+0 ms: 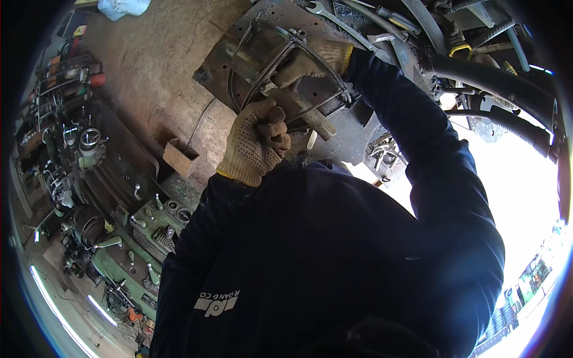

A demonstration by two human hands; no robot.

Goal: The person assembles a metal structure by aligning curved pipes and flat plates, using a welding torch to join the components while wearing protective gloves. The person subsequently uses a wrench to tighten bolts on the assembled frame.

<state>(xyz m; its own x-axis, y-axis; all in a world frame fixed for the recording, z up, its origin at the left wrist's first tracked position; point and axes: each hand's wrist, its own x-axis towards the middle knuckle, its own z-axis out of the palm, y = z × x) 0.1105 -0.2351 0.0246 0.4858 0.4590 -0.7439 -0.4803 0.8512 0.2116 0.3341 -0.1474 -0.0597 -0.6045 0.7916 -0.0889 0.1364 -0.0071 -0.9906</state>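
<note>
My left hand point(253, 146), in a tan dotted work glove, is closed in a fist around the end of a thick tan bar point(315, 122) that sticks out to the right. My right hand point(313, 59), in the same kind of glove, grips a frame of bent steel rods point(262, 65). The frame lies on a rusty steel plate point(224, 62). Both hands are close together over the plate, with the left nearer to me. Dark blue sleeves cover both arms and fill the lower part of the view.
A spanner point(319, 9) and other metal tools lie at the plate's far side. Thick black hoses point(495, 83) run at the right. A small wooden box point(179, 156) sits on the dirt floor point(149, 53). A green lathe point(128, 238) stands at the left.
</note>
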